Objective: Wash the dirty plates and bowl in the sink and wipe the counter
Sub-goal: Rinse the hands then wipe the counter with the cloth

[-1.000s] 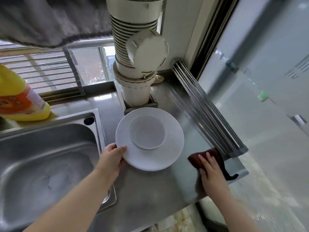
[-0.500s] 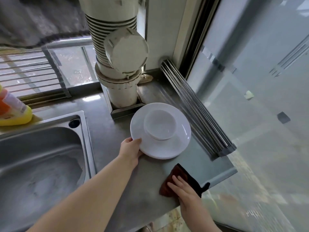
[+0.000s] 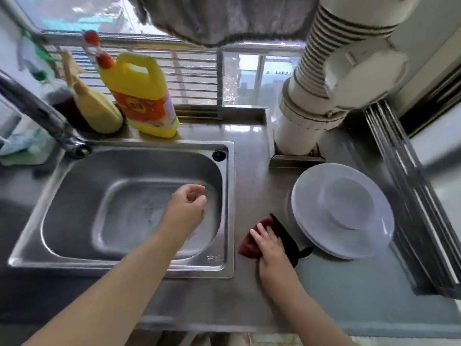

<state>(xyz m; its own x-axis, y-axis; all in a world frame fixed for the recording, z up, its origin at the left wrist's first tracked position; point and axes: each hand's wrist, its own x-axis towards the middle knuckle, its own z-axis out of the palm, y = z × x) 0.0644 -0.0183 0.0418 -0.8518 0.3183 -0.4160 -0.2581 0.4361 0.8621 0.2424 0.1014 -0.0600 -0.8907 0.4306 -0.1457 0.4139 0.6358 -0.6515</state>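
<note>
The plates [image 3: 341, 236] with the bowl [image 3: 348, 203] upside down on top stand clean-looking on the surface [image 3: 252, 171], and the sink [image 3: 124, 208] holds no dishes. Washing seems done; wiping remains. The right hand [image 3: 272, 255] presses the cloth [image 3: 252, 242] with flat fingers; the left hand [image 3: 185, 211] hangs loosely curled and holds nothing.

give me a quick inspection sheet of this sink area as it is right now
surface: steel counter, grey, around an empty steel sink
job's things: white bowl upside down on stacked white plates; dark red cloth flat on counter
clutter: yellow detergent jug, yellow brush, chrome tap, rolled steel drying rack
hands: left hand over sink, loosely curled, holding nothing; right hand pressing cloth
cables: nothing seen
surroundings: white drain pipe, barred window, grey hanging towel
</note>
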